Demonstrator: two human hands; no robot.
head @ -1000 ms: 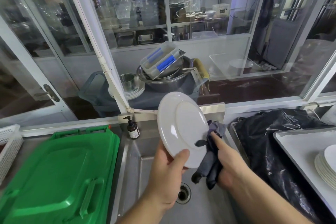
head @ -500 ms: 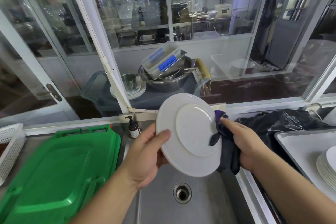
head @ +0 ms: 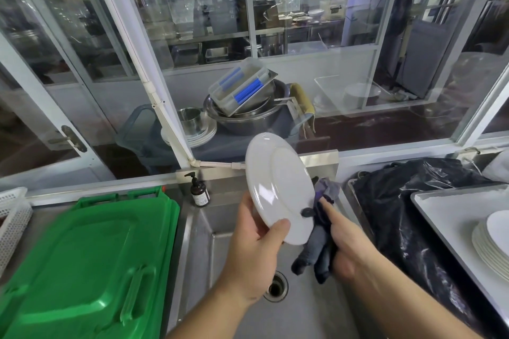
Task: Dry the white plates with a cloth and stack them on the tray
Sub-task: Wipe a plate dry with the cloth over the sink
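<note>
Your tray (head: 440,217) sits at the far right with a stack of dried plates (head: 493,245) on it, well apart from your hands, and the sink (head: 308,308) lies below them. Over that sink you hold the white plate (head: 278,187). Half a second ago it faced you more squarely, with your left thumb on its left rim; now it has swung round, and your thumb clamps the lower edge. That turn brings a fresh stretch of rim to the cloth, so I judge you are mid-wipe, not ready to stack.

The plate stands steeply on edge, its underside and foot ring facing you and to the left. Seen this way its outline is an oval, long axis running from upper left to lower right.

Your left hand (head: 256,253) grips the plate's lower rim, thumb in front. Your right hand (head: 347,245) is closed round the dark cloth (head: 319,239), forefinger stretched along it, with a fold lapping the right rim.
</note>
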